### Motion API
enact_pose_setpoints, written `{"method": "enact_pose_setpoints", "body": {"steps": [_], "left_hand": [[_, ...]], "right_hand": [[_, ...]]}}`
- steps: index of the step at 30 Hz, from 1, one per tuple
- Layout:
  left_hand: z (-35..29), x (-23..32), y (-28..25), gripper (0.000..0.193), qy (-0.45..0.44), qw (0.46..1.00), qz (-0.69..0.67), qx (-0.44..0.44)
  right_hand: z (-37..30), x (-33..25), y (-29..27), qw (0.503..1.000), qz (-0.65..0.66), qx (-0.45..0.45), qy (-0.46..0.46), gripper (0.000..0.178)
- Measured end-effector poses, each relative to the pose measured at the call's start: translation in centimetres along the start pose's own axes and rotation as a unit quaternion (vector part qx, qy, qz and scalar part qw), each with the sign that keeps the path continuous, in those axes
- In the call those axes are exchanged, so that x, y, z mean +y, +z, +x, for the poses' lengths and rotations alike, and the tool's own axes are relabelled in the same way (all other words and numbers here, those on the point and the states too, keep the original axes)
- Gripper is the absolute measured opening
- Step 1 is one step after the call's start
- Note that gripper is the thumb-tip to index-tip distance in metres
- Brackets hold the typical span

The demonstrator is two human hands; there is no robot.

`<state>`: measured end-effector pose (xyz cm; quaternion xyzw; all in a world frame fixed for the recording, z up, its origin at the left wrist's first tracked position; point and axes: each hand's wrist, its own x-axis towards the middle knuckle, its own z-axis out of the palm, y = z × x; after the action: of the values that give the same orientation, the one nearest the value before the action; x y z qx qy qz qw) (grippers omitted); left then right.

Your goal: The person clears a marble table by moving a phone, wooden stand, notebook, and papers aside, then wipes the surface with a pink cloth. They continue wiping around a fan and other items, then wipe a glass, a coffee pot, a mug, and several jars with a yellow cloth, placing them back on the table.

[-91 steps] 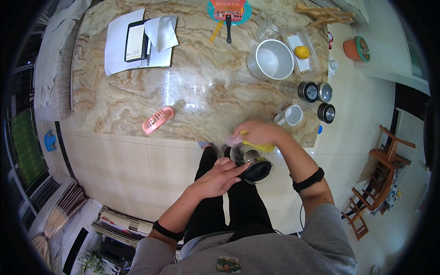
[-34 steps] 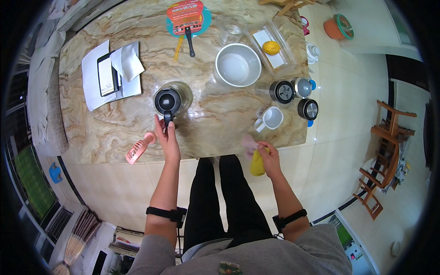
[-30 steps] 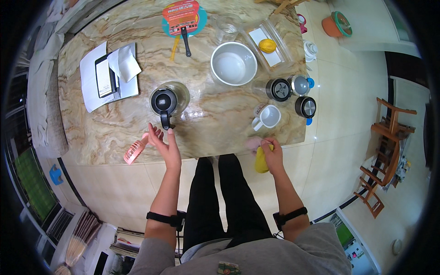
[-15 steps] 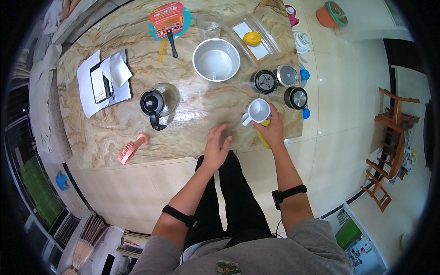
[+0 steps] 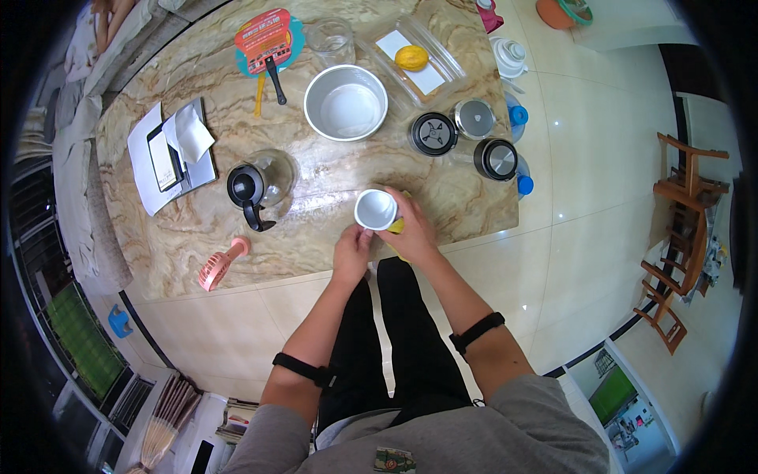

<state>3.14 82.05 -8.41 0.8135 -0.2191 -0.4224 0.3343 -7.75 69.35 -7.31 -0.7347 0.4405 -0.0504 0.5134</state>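
Observation:
Just in from the table's front edge, a white mug (image 5: 375, 210) is held between my two hands, its opening facing up. My right hand (image 5: 416, 231) wraps its right side, with a yellow, cloth-like thing (image 5: 396, 227) showing under the fingers and hanging below the palm. At the mug's lower left, my left hand (image 5: 352, 251) pinches it about where the handle sits; the handle itself is mostly covered by fingers. Whether the mug touches the table cannot be made out.
A glass pot with black lid (image 5: 246, 186) and a pink handheld fan (image 5: 223, 265) stand left. Beyond are a white bowl (image 5: 346, 103), a glass jug (image 5: 332, 41) and a clear tray (image 5: 450, 71) holding a yellow fruit (image 5: 411, 58). Several lidded cups, one black-topped (image 5: 433, 133), stand right.
My right hand has brought the mug and yellow cloth-like thing leftward and nearer to me. My left hand, open and apart before, has closed on the mug.

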Motion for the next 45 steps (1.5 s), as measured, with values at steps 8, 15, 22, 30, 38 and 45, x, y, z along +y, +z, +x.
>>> {"method": "enact_pose_setpoints", "body": {"steps": [8,15,22,30,38,45], "left_hand": [[2.3,-3.0,-3.8,0.027,0.004,0.991,-0.040,0.130],[3.0,-6.0,-6.5,0.030,-0.045,0.980,-0.142,0.132],[1.6,-6.0,-7.1,0.030,-0.055,0.969,-0.195,0.140],[1.4,-6.7,-6.9,0.027,-0.044,0.966,-0.211,0.142],[0.2,-7.6,-6.9,0.034,-0.058,0.964,-0.202,0.165],[-3.5,-9.9,-7.1,0.041,-0.067,0.970,-0.204,0.116]], "right_hand": [[3.5,-3.0,3.4,0.997,0.032,-0.017,-0.064,0.079],[-0.4,0.2,2.3,0.995,-0.060,0.027,-0.080,0.055],[-4.2,1.8,6.3,0.925,-0.297,-0.067,-0.229,0.046],[2.6,0.8,5.9,0.926,-0.294,0.043,-0.232,0.050],[-1.2,8.6,-2.2,0.925,-0.360,0.101,-0.067,0.063],[-3.6,11.7,-1.8,0.936,-0.299,0.184,-0.014,0.069]]}}
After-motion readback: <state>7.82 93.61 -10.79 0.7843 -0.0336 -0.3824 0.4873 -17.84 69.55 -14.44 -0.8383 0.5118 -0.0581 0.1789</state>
